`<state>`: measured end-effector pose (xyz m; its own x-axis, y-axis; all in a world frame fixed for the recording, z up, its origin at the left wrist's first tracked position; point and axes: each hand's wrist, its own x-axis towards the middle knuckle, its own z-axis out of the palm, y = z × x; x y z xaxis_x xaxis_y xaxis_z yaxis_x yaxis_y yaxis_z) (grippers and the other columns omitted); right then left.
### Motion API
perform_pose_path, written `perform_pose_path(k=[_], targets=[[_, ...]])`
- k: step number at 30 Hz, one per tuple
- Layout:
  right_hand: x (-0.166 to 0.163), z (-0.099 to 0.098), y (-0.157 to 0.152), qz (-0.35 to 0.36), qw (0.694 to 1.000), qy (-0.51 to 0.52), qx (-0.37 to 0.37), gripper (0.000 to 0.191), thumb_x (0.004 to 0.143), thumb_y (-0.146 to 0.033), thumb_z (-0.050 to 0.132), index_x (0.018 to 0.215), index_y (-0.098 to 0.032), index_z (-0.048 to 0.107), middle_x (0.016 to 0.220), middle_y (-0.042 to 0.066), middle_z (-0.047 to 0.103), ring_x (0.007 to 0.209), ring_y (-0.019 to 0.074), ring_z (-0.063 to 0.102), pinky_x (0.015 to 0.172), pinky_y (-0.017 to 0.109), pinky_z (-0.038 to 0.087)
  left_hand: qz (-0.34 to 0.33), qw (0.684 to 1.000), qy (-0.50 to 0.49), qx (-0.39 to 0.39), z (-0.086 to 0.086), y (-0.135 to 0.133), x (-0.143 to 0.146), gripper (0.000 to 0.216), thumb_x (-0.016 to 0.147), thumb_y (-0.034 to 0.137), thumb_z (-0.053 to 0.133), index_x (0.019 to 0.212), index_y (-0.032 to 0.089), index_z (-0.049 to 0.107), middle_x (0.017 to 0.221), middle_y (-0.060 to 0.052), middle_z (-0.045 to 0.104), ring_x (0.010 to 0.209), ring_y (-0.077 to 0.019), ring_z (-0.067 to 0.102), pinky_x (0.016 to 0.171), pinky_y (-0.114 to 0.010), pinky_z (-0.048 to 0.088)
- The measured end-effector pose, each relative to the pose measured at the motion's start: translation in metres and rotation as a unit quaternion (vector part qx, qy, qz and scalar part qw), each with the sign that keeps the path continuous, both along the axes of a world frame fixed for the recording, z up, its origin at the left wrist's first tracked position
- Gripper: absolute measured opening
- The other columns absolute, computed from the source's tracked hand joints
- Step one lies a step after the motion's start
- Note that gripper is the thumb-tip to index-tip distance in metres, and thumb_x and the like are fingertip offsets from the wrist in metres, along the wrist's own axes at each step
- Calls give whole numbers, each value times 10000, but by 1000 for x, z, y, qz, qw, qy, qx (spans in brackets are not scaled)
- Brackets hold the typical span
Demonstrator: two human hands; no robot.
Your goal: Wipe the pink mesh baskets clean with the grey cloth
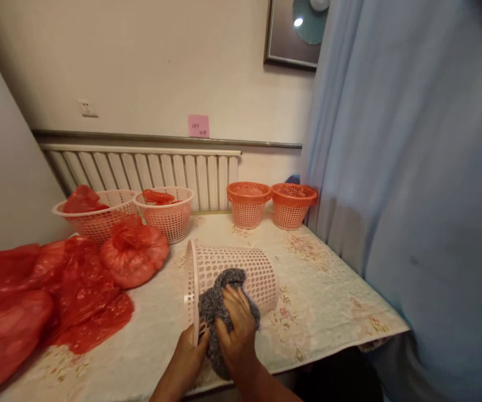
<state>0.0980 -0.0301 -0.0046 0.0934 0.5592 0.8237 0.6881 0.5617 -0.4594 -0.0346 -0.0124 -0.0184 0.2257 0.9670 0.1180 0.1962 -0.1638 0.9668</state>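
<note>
Head view shows five mesh baskets on a flower-patterned desk (328, 318). At the back left, the outer basket (102, 224) has crumpled red plastic (84, 200) rising above its rim, and the white-rimmed basket (173, 219) beside it holds a smaller bunch of red film (157, 196). At the back right, two more stand upright side by side: the third basket (246, 215) and the corner basket (289, 216), each lined with a red bag folded over its rim. A heap of red bags (77, 285) spreads across the left side of the desk.

Nearest the person, a pale pink basket (260, 279) lies on its side, its mouth turned left and its base right. The left hand (187, 354) is closed around the lower part of its rim, thumb and fingers pinching the edge. The right hand (239, 329) has its fingers slightly bent over a bunched grey cloth (212, 301), thumb set apart, pressing it to the basket's near wall. The cloth's lower end hangs between the two hands.
</note>
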Motion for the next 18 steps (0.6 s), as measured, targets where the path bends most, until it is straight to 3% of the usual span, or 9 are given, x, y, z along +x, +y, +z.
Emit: perform_pose_path(k=[4, 8, 13, 18], targets=[[-11, 31, 5, 2, 1000, -6, 9, 367, 759, -82, 455, 1098, -161, 573, 1141, 80, 634, 1186, 204, 507, 1070, 464, 338, 0, 1000, 12, 27, -7, -3, 0, 342, 757, 345, 553, 1005, 150, 686, 1073, -90, 721, 1071, -295, 621, 1000, -424, 436], [-3, 49, 21, 11, 999, -40, 15, 374, 777, -100, 468, 1130, -168, 571, 1141, 68, 638, 1161, 188, 525, 1083, 434, 318, -12, 999, 25, 25, -11, -8, -2, 386, 762, 359, 552, 1055, 139, 673, 1100, -99, 710, 1094, -293, 608, 1021, -427, 415], [31, 54, 51, -32, 997, -62, -27, 370, 809, -169, 488, 1168, -190, 575, 1153, 70, 636, 1123, 197, 550, 1050, 396, 349, -15, 999, 35, -8, -7, -20, -2, 360, 798, 429, 552, 1004, 173, 702, 1066, -78, 728, 1054, -277, 633, 995, -395, 443], [87, 50, 77, -117, 981, -18, -153, 269, 822, -264, 492, 1039, -218, 645, 963, 34, 692, 891, 189, 633, 815, 283, 464, -8, 999, 50, 0, -14, -22, -5, 333, 806, 434, 554, 960, 186, 715, 1035, -80, 737, 1052, -287, 631, 992, -407, 442]])
